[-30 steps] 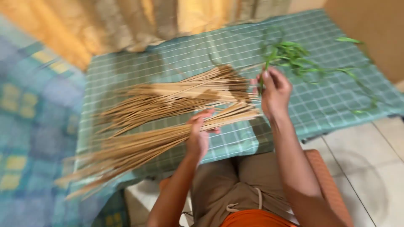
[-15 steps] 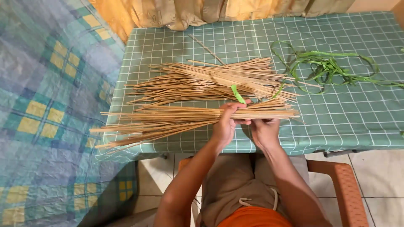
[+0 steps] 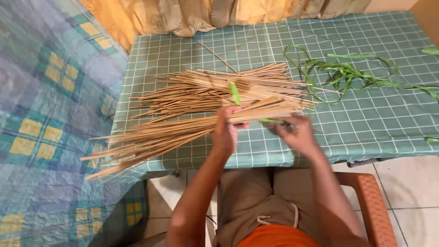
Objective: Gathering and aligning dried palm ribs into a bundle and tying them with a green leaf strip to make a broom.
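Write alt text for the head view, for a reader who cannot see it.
A seated person's left hand grips a bundle of thin sticks while the right hand pulls a green strip around it, over a green checked tablecloth.

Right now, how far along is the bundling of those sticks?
Early on. The left hand grips one gathered bundle while the right hand works a green strip around it. A loose stick pile and more green strips wait on the table.
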